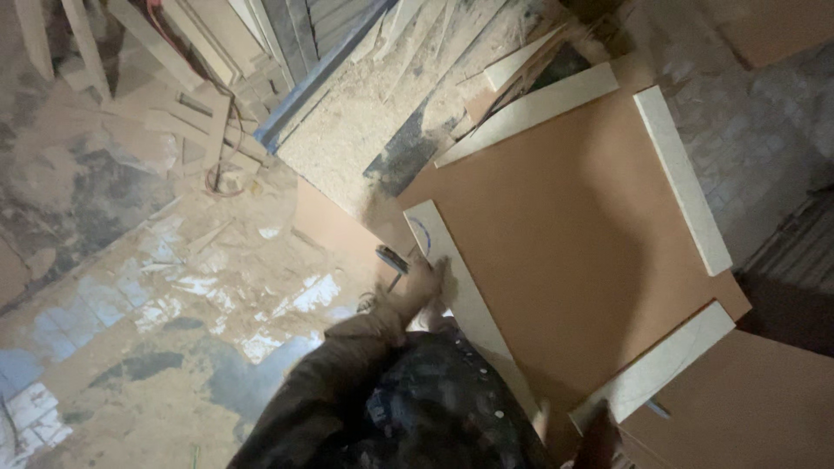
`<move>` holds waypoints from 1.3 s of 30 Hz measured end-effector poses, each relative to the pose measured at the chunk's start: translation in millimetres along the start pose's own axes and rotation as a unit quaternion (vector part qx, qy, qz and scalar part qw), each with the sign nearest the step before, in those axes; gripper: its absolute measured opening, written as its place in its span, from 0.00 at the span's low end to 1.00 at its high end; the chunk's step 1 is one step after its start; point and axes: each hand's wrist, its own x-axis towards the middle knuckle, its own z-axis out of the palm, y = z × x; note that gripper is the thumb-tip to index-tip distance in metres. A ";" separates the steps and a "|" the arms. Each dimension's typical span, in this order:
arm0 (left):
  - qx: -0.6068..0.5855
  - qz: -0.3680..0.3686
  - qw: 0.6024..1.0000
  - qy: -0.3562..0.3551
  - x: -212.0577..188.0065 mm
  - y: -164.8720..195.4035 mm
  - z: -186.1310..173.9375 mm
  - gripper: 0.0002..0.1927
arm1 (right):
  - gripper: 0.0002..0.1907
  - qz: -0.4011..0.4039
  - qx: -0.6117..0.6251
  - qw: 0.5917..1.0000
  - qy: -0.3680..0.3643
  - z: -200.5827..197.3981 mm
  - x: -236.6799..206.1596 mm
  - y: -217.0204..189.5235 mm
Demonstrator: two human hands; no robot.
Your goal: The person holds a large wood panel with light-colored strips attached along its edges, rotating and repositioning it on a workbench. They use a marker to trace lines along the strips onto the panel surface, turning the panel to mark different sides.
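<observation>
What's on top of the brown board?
Four pale wood strips lie along the edges of the brown board, framing it: top, right, bottom, left. One hand rests at the left strip. Anything beneath the board is hidden.

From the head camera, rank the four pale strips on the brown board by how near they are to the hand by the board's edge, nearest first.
1. Strip under the hand, along the board's left edge.
2. Bottom strip, by the near right corner.
3. Top strip, by the sawdust.
4. Right-edge strip.
The last three are hard to separate.
</observation>
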 end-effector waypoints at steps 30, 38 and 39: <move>0.172 -0.025 0.985 0.011 91.7 20.3 25.9 0.30 | 0.48 -0.156 -0.334 0.929 -0.027 43.9 56.8 57.0; 0.187 -0.022 0.981 0.044 141.3 48.6 56.3 0.31 | 0.51 -0.080 -0.078 0.993 -0.040 76.6 72.0 23.0; 0.201 -0.013 0.978 0.055 148.5 51.3 63.0 0.33 | 0.49 0.002 0.196 0.980 -0.036 79.6 73.7 16.6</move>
